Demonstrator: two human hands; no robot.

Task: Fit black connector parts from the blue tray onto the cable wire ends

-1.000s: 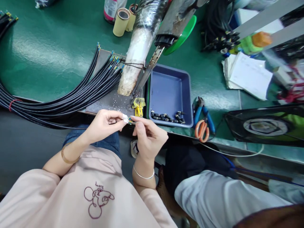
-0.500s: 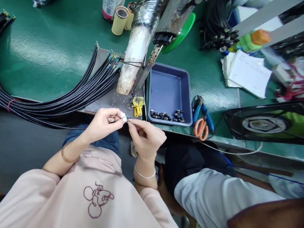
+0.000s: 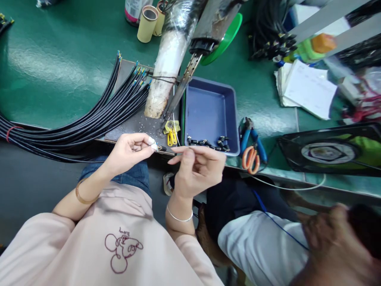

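Observation:
My left hand (image 3: 129, 151) is closed in a pinch on the end of a thin black cable (image 3: 162, 148) just below the table edge; taped fingertips grip it. My right hand (image 3: 198, 169) hovers a little to the right of that cable end, fingers loosely curled and partly spread, with nothing visible in them. A bundle of black cables (image 3: 89, 119) with coloured stripped ends fans across the green table (image 3: 59, 59) from the left. A blue tray (image 3: 210, 107) beyond my right hand holds several small black connectors (image 3: 208, 143) along its near wall.
Blue-handled pliers (image 3: 253, 135) and orange scissors (image 3: 250, 159) lie right of the tray. A wrapped machine arm (image 3: 169, 67) rises over a grey plate (image 3: 133, 123). Cardboard tubes (image 3: 147, 24), papers (image 3: 309, 87) and a black bin (image 3: 330, 151) crowd the table. Another person (image 3: 268, 246) sits at my right.
My right hand has let go of the cable end and drawn away to the right, opening its fingers. The left hand keeps its pinch. The other person's head has come into view at lower right.

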